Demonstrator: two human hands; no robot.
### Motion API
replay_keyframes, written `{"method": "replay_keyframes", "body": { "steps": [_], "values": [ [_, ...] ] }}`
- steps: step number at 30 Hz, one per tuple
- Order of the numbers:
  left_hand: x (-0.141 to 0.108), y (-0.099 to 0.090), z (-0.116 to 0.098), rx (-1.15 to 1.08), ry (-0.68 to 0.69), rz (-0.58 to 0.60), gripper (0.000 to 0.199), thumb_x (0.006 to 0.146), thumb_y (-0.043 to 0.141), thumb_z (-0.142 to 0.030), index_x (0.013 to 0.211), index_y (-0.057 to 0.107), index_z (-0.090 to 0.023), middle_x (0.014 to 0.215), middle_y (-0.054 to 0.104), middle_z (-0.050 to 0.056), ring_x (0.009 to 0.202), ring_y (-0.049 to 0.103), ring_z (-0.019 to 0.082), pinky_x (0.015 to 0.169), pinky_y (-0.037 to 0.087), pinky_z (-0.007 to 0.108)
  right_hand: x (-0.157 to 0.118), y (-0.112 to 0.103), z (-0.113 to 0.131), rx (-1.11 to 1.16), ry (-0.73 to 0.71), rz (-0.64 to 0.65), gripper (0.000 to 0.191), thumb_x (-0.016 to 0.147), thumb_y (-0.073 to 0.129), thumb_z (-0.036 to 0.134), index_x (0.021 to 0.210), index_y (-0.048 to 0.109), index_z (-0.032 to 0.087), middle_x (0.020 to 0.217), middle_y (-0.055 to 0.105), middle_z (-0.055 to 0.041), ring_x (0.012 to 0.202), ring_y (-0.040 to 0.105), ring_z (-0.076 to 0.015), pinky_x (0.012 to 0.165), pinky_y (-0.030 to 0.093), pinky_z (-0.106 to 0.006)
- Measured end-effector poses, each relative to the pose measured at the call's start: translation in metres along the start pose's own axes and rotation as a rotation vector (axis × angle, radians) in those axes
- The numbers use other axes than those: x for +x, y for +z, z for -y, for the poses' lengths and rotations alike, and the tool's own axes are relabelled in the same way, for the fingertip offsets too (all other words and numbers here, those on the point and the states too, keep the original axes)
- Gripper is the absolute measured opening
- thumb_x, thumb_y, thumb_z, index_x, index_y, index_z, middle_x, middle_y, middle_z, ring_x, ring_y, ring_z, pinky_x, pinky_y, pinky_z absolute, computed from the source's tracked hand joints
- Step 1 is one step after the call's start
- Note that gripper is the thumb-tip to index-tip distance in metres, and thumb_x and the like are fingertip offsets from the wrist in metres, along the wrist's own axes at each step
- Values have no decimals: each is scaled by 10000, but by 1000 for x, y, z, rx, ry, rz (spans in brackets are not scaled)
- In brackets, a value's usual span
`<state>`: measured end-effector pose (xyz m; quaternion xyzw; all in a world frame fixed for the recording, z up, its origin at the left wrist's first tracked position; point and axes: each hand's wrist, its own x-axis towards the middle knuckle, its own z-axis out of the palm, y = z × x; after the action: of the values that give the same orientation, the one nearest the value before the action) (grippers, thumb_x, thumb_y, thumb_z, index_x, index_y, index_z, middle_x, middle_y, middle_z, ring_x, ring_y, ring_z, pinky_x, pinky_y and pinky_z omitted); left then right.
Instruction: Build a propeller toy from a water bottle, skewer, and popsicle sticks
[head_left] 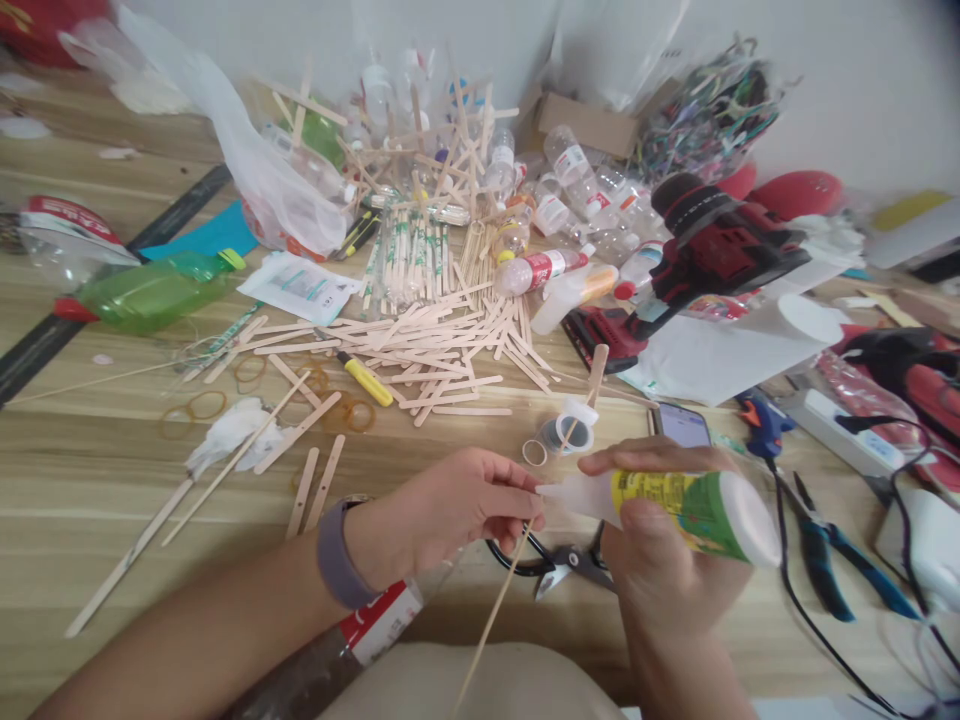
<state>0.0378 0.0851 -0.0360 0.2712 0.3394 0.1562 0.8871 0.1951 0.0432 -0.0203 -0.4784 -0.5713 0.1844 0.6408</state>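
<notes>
The left hand (454,503) pinches a thin wooden stick (493,608) near its upper end, between thumb and fingers; the stick slants down toward the person's lap. The right hand (664,560) is wrapped around a glue bottle (679,505), tipped on its side, its nozzle pointing at the left fingertips; whether the nozzle touches the stick cannot be told. Scissors (577,562) lie below and between the hands, partly hidden. Just beyond the hands stand a small cup (555,434) and, beside it, a ring (534,453). Farther ahead of the left hand spreads a pile of flat wooden sticks (442,350), with a yellow cutter (366,382) at its near edge. Past the right hand lie a phone (684,426) and, to its right, pliers (821,550). A drill (694,255) rests farther beyond.
</notes>
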Motion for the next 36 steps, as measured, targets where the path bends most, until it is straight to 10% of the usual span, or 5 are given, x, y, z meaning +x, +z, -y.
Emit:
{"method": "replay_keyframes", "body": {
  "steps": [8, 36],
  "values": [
    [-1, 1, -1, -7, -4, -9, 177, 662, 738, -196, 772, 621, -124, 633, 626, -14, 495, 461, 53, 507, 352, 220, 9, 1, -1, 164, 75, -177, 174, 767, 711, 345, 813, 681, 180, 702, 699, -6, 631, 639, -191, 605, 462, -327],
    [0, 1, 0, -2, -4, -27, 204, 629, 729, -184, 798, 633, -122, 612, 628, -19, 481, 472, 56, 497, 355, 225, -2, -2, 0, -102, -47, -8, 173, 800, 692, 375, 830, 668, 206, 698, 672, -24, 637, 657, -227, 602, 508, -383]
  ]
}}
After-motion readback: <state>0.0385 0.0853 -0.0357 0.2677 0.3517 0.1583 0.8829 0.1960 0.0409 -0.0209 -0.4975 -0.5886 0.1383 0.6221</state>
